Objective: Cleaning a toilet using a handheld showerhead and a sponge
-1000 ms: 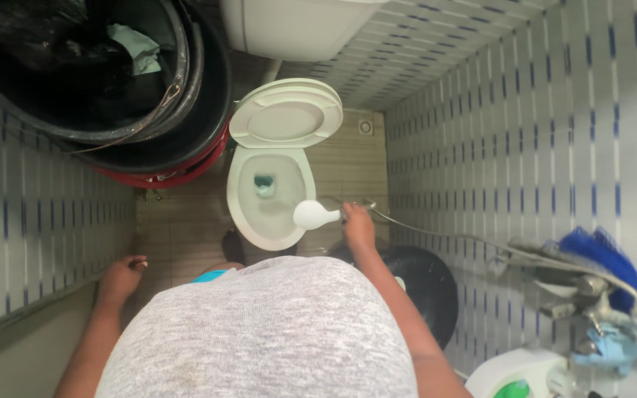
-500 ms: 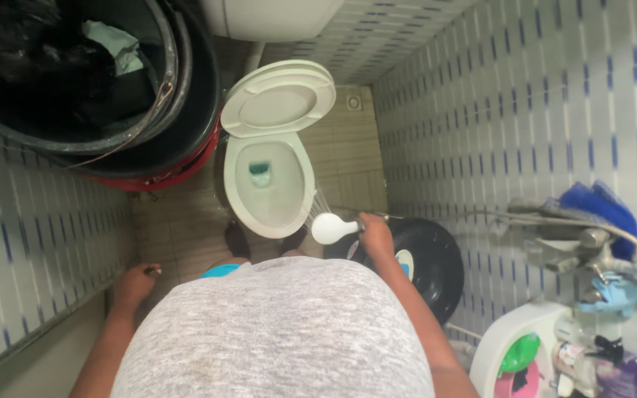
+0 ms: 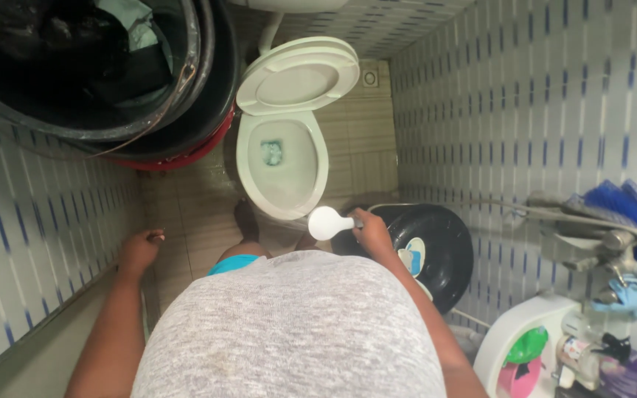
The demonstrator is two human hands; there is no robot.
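— Blue-striped tiles are all around us, and the floor (image 3: 186, 214) under our feet is tan. What is closest to us?

— Our grey shirt (image 3: 289, 332). Then our right hand (image 3: 371, 233), with its fingers wrapped tight around the handle of the white sprayer (image 3: 329, 222). Its hose (image 3: 481, 203) runs off to the wall on the right.

— And our left hand (image 3: 139, 251)?

— It holds nothing. It rests by the left wall, fingers loosely curled.

— Where is the sprayer head?

— Just in front of the toilet bowl (image 3: 283, 166), near its front edge, beside the black bucket (image 3: 436, 247).

— Is the washing done?

— We think not. The lid (image 3: 298, 75) is up, and blue-green stuff sits in the water. We cannot see water coming out of the sprayer.

— What is farthest away?

— Big black tubs (image 3: 112, 81) stacked at the top left.
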